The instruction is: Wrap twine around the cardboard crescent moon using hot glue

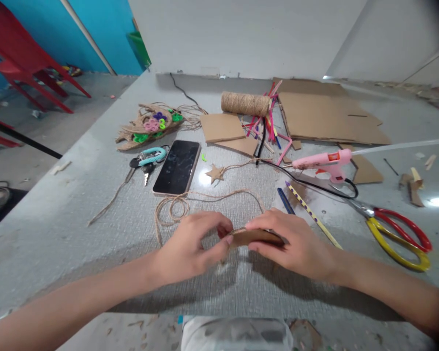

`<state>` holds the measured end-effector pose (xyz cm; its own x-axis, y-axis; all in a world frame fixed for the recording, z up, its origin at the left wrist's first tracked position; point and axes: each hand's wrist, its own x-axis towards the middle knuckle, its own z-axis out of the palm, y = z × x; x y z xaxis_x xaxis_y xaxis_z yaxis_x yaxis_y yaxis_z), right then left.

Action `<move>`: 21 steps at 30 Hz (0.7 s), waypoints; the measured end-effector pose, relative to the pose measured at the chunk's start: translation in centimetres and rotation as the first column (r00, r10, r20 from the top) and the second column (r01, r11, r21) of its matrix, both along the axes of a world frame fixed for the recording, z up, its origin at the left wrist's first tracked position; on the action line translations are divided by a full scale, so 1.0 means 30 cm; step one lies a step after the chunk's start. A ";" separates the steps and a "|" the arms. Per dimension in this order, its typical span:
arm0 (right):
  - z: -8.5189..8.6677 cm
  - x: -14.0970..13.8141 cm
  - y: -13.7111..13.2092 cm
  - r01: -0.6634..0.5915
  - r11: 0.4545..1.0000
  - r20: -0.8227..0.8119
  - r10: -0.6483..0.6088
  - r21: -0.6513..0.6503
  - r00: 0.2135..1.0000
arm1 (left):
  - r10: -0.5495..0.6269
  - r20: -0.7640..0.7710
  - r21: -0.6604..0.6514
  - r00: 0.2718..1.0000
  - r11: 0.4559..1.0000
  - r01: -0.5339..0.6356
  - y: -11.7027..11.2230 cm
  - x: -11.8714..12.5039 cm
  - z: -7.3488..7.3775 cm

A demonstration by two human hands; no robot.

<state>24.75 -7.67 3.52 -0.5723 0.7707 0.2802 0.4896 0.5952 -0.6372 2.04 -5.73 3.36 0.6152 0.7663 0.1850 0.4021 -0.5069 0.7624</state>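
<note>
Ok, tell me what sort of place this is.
Probably a craft work area, though whether at home or in a workshop I can't tell. A pink glue gun, a roll of twine and a large cut cardboard sheet lie on the table.

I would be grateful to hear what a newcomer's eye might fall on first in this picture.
Probably the pink plastic glue gun, right of centre, and the large red-and-yellow-handled metal scissors, near the picture's right edge. The eye might then drop to the front centre, where the right hand grips a narrow brown cardboard-like piece and the left hand meets its left end.
</note>
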 end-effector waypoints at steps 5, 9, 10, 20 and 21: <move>-0.005 -0.003 0.019 0.018 0.998 -0.015 -0.019 -0.053 1.000 | -0.048 0.002 -0.230 0.999 0.972 0.047 0.011 -0.002 -0.001; -0.015 0.001 0.031 0.027 0.996 -0.021 -0.029 -0.085 0.999 | -0.056 0.019 -0.284 0.998 0.957 0.059 0.014 -0.004 -0.006; -0.016 0.002 0.033 0.037 0.994 -0.016 -0.038 -0.104 0.999 | -0.056 0.024 -0.291 0.998 0.955 0.061 0.015 -0.005 -0.007; -0.023 0.001 0.037 0.035 0.977 0.013 -0.033 -0.208 0.999 | -0.042 -0.133 -0.354 0.990 0.935 -0.008 0.021 0.000 -0.016; -0.023 0.005 0.038 0.016 0.982 0.020 -0.013 -0.186 1.000 | -0.042 -0.149 -0.351 0.988 0.936 -0.013 0.021 0.000 -0.016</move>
